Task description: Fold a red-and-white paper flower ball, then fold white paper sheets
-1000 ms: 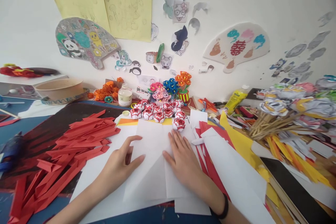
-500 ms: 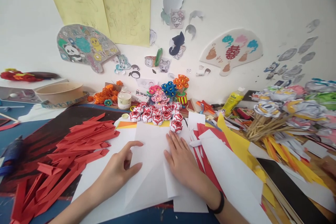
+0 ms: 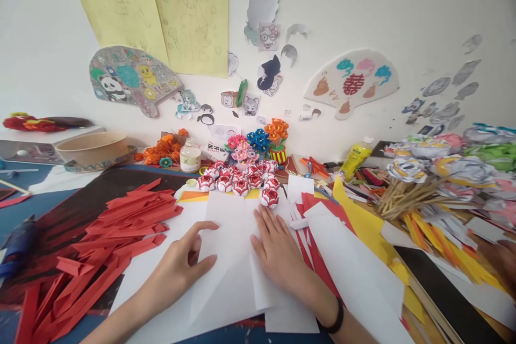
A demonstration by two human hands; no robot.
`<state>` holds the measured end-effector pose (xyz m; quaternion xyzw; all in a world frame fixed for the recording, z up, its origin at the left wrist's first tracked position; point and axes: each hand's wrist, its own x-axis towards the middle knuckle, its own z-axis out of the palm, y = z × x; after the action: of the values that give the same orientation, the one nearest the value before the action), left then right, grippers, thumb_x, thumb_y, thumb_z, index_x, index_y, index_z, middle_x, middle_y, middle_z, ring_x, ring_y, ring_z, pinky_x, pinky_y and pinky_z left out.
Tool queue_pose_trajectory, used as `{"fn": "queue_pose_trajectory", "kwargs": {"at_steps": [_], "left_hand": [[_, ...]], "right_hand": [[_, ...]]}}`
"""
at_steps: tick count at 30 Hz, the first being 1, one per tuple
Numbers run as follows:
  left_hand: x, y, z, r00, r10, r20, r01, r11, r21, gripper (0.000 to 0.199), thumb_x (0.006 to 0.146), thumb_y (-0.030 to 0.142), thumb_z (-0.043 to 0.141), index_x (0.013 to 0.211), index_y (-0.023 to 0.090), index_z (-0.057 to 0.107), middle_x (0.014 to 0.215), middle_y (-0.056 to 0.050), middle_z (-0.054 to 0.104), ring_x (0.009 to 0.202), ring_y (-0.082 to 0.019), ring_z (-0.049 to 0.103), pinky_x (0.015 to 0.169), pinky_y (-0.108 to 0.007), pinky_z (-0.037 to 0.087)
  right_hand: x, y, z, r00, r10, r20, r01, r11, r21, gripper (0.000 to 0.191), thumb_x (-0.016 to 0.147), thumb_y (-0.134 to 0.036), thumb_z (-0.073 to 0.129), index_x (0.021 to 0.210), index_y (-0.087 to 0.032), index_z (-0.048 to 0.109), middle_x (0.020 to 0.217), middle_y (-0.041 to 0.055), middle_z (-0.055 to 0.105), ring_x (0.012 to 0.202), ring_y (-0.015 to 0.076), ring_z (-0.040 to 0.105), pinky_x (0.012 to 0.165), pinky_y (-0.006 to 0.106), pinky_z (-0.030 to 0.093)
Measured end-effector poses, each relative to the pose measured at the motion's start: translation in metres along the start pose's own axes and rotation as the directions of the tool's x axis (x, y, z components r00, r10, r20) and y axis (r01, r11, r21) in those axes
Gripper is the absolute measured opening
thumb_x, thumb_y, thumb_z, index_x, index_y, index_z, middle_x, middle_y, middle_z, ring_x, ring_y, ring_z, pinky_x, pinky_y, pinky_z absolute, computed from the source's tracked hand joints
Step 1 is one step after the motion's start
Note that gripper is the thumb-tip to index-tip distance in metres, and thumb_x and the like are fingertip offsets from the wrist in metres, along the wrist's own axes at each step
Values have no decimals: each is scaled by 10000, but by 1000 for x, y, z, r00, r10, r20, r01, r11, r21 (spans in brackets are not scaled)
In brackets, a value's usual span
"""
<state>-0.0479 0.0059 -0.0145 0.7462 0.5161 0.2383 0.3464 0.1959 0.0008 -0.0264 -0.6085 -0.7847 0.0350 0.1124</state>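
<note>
A sheet of white paper (image 3: 226, 263) with a crease lies in front of me, over more white sheets. My right hand (image 3: 278, 250) rests flat on its right side, fingers stretched toward the red-and-white paper flowers (image 3: 241, 185). Curved over the left part of the sheet, my left hand (image 3: 183, 263) has its thumb and forefinger apart, with nothing between them. Its lower fingers curl under and are partly hidden. Left of that hand lies a pile of folded red paper strips (image 3: 116, 231).
White sheets (image 3: 355, 263) and yellow paper (image 3: 358, 220) lie to the right, beside a black-covered book (image 3: 443, 295). Paper flowers on sticks (image 3: 407, 169) stand behind them. At the far left are a blue glue gun (image 3: 18, 244) and a beige basin (image 3: 92, 148). Part of another person's hand (image 3: 503, 260) shows at the right edge.
The camera view has tilted up slightly. Both hands stay in nearly the same place on the paper.
</note>
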Motion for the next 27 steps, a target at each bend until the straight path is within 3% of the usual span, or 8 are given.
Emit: {"fn": "queue_pose_trajectory", "kwargs": {"at_steps": [17,20,24,27], "left_hand": [[-3,4,-3,1000,10,20,-10,1000,7,453,893,410,498,1309,278,379,659,72,228,568,-122,322,538,-219,240],[-4,7,-4,999,26,26,-26,1000,7,467,895,433,490,1319,279,368,654,73,243,567,-122,336,538,-219,243],[-3,7,-3,999,32,30,-33,999,21,471,890,408,500,1323,285,361,635,79,273,552,-119,349,531,-216,241],[-1,4,-1,1000,25,-13,-24,999,32,453,887,377,503,1310,275,376,616,84,263,531,-117,349,522,-215,237]], "right_hand": [[0,2,-1,1000,-23,-17,23,999,25,559,989,-409,233,1488,-157,231,1560,58,173,1434,213,176,1163,429,211],[2,2,-2,997,-32,-70,35,998,52,547,972,-404,317,1463,-163,307,1543,71,253,1414,224,246,1149,428,253],[3,0,-6,981,-40,-191,57,995,85,382,937,-295,420,1274,-199,572,1395,62,513,1321,222,411,1134,422,280],[0,-3,-8,984,-11,-176,27,996,88,369,919,-291,450,1240,-195,604,1315,55,590,1250,244,489,1077,418,368]]}}
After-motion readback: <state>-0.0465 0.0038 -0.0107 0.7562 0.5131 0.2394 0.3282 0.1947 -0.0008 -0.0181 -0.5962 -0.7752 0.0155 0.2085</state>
